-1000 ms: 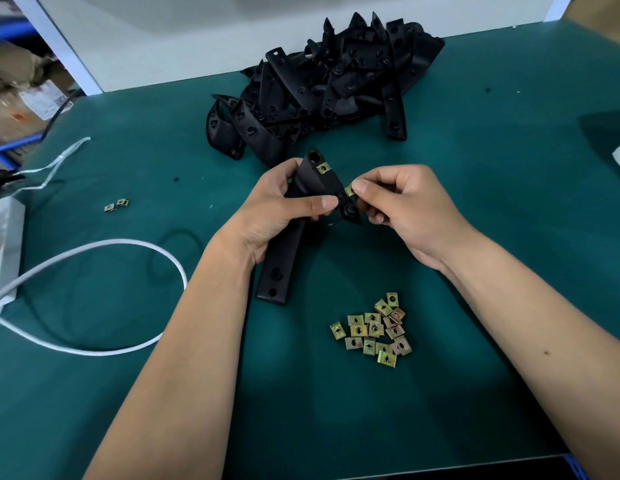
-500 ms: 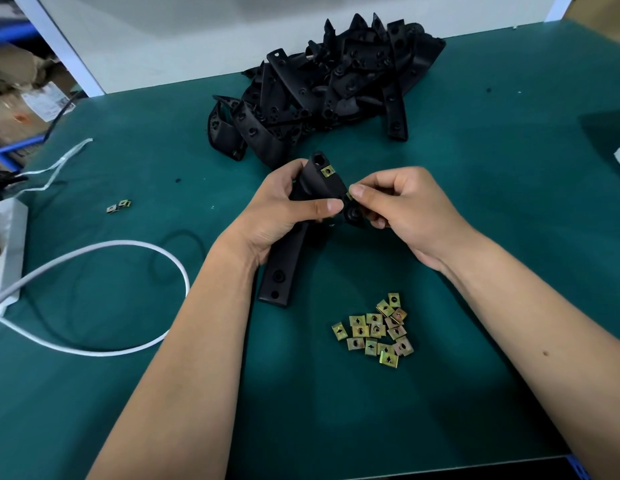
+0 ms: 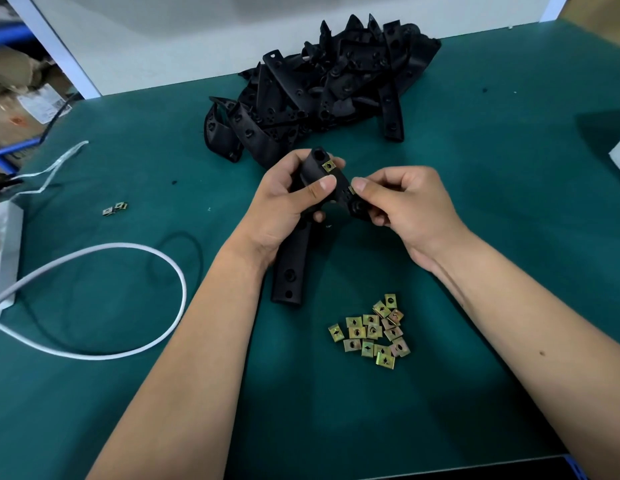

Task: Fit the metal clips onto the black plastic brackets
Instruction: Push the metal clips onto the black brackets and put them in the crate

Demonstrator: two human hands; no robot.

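The left hand (image 3: pixel 288 202) is wrapped around the upper part of a black plastic bracket (image 3: pixel 303 237), thumb pressed across its front and fingers curled behind. One metal clip (image 3: pixel 328 165) already sits on the bracket's top end, just above that thumb. The right hand (image 3: pixel 402 206) meets the bracket from the other side, its thumb and forefinger pinching a second clip (image 3: pixel 352 189) against the bracket's edge; only a sliver of this clip shows between the fingertips. The bracket's lower end, with two holes, points down toward the person and appears to rest on the green counter (image 3: pixel 509 202).

Below the bracket and slightly to its right lies a loose cluster of clips (image 3: pixel 374 332). Beyond the bracket, toward the white wall, is a heap of brackets (image 3: pixel 319 84). Well to the bracket's left, two stray clips (image 3: pixel 114 208) lie together, and a white cable (image 3: pixel 135 251) loops across the counter to a white power strip (image 3: pixel 4 251) at the left edge.
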